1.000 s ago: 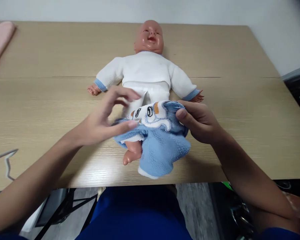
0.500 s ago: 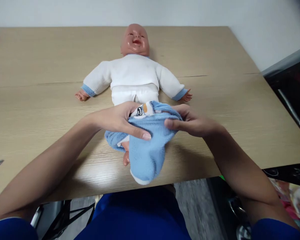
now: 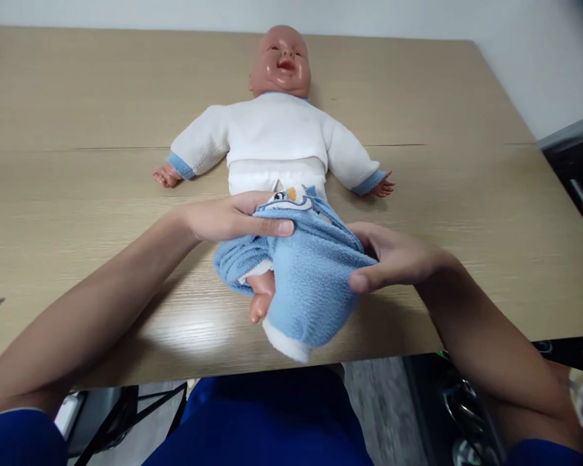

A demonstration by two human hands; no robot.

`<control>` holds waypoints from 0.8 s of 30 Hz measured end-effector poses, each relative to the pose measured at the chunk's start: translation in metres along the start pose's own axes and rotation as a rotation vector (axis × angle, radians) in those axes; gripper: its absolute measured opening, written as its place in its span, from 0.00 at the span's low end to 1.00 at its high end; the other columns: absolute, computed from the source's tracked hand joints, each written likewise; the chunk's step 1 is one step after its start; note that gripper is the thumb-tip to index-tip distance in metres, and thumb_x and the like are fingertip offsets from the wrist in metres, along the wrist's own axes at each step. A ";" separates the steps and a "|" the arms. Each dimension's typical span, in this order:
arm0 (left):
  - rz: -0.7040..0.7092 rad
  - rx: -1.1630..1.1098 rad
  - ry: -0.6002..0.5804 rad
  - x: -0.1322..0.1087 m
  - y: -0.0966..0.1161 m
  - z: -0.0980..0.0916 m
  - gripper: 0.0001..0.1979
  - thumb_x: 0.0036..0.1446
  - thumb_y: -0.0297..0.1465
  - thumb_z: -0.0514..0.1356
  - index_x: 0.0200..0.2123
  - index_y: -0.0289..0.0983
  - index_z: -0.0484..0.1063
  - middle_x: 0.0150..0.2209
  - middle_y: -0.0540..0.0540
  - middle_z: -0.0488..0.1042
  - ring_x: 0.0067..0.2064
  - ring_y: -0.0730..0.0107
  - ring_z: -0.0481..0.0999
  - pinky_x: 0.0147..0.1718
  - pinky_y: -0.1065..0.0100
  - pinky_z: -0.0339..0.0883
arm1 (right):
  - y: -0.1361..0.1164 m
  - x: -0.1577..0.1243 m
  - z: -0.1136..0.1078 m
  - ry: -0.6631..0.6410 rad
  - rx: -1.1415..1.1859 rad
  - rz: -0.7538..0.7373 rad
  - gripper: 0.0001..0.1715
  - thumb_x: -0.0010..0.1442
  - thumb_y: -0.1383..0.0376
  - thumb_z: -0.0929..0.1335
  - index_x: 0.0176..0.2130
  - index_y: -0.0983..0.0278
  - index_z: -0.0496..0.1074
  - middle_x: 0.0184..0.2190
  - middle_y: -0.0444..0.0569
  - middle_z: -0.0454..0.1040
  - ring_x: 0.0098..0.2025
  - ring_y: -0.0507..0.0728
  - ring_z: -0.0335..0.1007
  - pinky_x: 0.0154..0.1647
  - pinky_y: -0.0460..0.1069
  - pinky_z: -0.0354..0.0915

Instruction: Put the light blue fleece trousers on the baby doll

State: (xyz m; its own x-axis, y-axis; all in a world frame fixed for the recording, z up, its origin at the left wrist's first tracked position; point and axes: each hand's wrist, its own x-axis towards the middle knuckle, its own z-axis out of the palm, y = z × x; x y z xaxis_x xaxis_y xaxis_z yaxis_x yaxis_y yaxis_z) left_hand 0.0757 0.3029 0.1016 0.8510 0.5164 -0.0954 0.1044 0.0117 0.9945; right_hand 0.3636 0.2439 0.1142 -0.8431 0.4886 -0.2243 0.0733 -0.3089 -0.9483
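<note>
A baby doll (image 3: 276, 133) in a white top lies on its back on the wooden table (image 3: 78, 181), head away from me. Light blue fleece trousers (image 3: 306, 272) with a cartoon patch are bunched around its legs, and one bare foot (image 3: 260, 304) sticks out of the left leg opening. My left hand (image 3: 233, 219) pinches the waistband at the doll's hip. My right hand (image 3: 393, 255) grips the blue fabric on the other side, lower down along the leg.
The table's near edge runs just below the doll's feet, with my blue-clad lap under it. A dark piece of furniture (image 3: 576, 168) stands at the right past the table edge. A white wall runs behind the table.
My left hand went from open above the trousers to gripping the waistband. My right hand slid down from the waistband to the trouser leg. The trousers shifted on the doll's legs.
</note>
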 end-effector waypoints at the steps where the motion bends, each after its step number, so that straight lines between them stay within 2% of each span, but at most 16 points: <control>1: -0.010 -0.023 -0.011 0.000 0.000 0.000 0.19 0.61 0.49 0.78 0.40 0.40 0.85 0.37 0.46 0.83 0.42 0.55 0.86 0.46 0.55 0.85 | 0.001 0.000 -0.001 0.017 -0.010 0.000 0.22 0.66 0.49 0.82 0.43 0.64 0.82 0.35 0.45 0.80 0.34 0.53 0.75 0.34 0.45 0.73; 3: -0.041 -0.110 -0.064 -0.001 0.000 -0.001 0.23 0.59 0.51 0.78 0.38 0.37 0.83 0.33 0.46 0.81 0.33 0.61 0.82 0.33 0.63 0.81 | 0.006 0.002 0.000 0.129 0.009 -0.048 0.20 0.69 0.50 0.80 0.39 0.64 0.82 0.32 0.44 0.78 0.32 0.52 0.73 0.34 0.44 0.72; 5: -0.062 -0.201 -0.139 -0.002 -0.001 -0.002 0.28 0.55 0.54 0.80 0.40 0.36 0.82 0.31 0.45 0.80 0.28 0.65 0.78 0.25 0.67 0.75 | 0.012 0.004 0.002 0.273 0.090 -0.126 0.22 0.68 0.47 0.80 0.41 0.63 0.83 0.34 0.45 0.80 0.36 0.53 0.77 0.40 0.45 0.75; 7: -0.065 -0.240 -0.181 -0.003 -0.003 -0.002 0.32 0.50 0.54 0.82 0.44 0.35 0.83 0.32 0.43 0.81 0.27 0.64 0.78 0.24 0.68 0.73 | 0.018 0.008 0.006 0.374 0.186 -0.155 0.24 0.67 0.44 0.80 0.45 0.62 0.83 0.38 0.46 0.82 0.42 0.56 0.80 0.47 0.48 0.78; 9: -0.078 -0.253 -0.176 -0.004 -0.008 -0.002 0.34 0.50 0.53 0.83 0.50 0.35 0.84 0.34 0.42 0.84 0.29 0.61 0.81 0.26 0.66 0.77 | 0.021 0.011 0.009 0.410 0.260 -0.141 0.26 0.65 0.43 0.81 0.45 0.62 0.82 0.37 0.46 0.81 0.42 0.57 0.80 0.46 0.48 0.78; 11: -0.088 -0.279 -0.139 -0.006 -0.014 -0.002 0.34 0.54 0.52 0.81 0.56 0.37 0.84 0.36 0.41 0.86 0.33 0.56 0.85 0.33 0.61 0.83 | 0.021 0.012 0.011 0.394 0.279 -0.104 0.26 0.65 0.44 0.81 0.43 0.62 0.81 0.34 0.45 0.79 0.36 0.54 0.77 0.38 0.46 0.76; 13: -0.059 -0.289 -0.101 -0.008 -0.019 -0.002 0.33 0.59 0.52 0.78 0.59 0.38 0.83 0.40 0.40 0.87 0.40 0.50 0.88 0.44 0.55 0.86 | 0.019 0.012 0.011 0.313 0.248 -0.054 0.25 0.67 0.44 0.80 0.42 0.63 0.81 0.31 0.44 0.78 0.31 0.53 0.74 0.32 0.44 0.73; 16: 0.006 -0.266 -0.100 -0.007 -0.024 -0.003 0.29 0.65 0.51 0.75 0.60 0.38 0.84 0.46 0.38 0.89 0.54 0.45 0.88 0.57 0.51 0.83 | 0.016 0.010 0.008 0.062 0.174 -0.059 0.28 0.65 0.42 0.80 0.42 0.64 0.82 0.34 0.48 0.81 0.33 0.55 0.77 0.32 0.46 0.74; 18: 0.013 -0.251 -0.131 -0.007 -0.024 -0.003 0.28 0.66 0.50 0.73 0.60 0.38 0.84 0.49 0.37 0.89 0.59 0.43 0.86 0.61 0.50 0.81 | 0.016 0.009 0.007 -0.082 0.169 -0.120 0.26 0.61 0.46 0.83 0.42 0.64 0.82 0.34 0.48 0.81 0.33 0.56 0.78 0.34 0.47 0.76; 19: 0.007 -0.249 -0.147 -0.007 -0.024 -0.002 0.28 0.66 0.50 0.74 0.61 0.38 0.84 0.49 0.36 0.89 0.60 0.42 0.86 0.62 0.50 0.81 | 0.018 0.009 0.007 -0.113 0.179 -0.141 0.24 0.60 0.49 0.84 0.42 0.64 0.82 0.34 0.48 0.81 0.33 0.55 0.78 0.34 0.48 0.76; 21: -0.018 -0.260 -0.143 -0.007 -0.024 -0.001 0.29 0.65 0.50 0.74 0.61 0.38 0.84 0.48 0.36 0.89 0.59 0.41 0.86 0.60 0.49 0.82 | 0.022 0.009 0.008 -0.065 0.201 -0.149 0.21 0.62 0.52 0.83 0.42 0.64 0.81 0.34 0.47 0.80 0.31 0.55 0.76 0.34 0.48 0.76; 24: -0.062 -0.295 -0.041 -0.009 -0.022 0.002 0.29 0.63 0.52 0.76 0.58 0.40 0.85 0.44 0.39 0.89 0.52 0.45 0.89 0.56 0.51 0.84 | 0.028 0.012 0.012 0.159 0.191 -0.183 0.25 0.65 0.45 0.81 0.36 0.63 0.78 0.33 0.47 0.78 0.33 0.56 0.75 0.36 0.50 0.76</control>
State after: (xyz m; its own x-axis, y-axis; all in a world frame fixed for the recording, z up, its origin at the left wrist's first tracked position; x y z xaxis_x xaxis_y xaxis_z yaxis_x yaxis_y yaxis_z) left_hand 0.0670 0.2962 0.0801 0.8685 0.4716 -0.1523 0.0083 0.2935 0.9559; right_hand 0.3488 0.2315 0.0878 -0.7379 0.6674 -0.1002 -0.1861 -0.3439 -0.9204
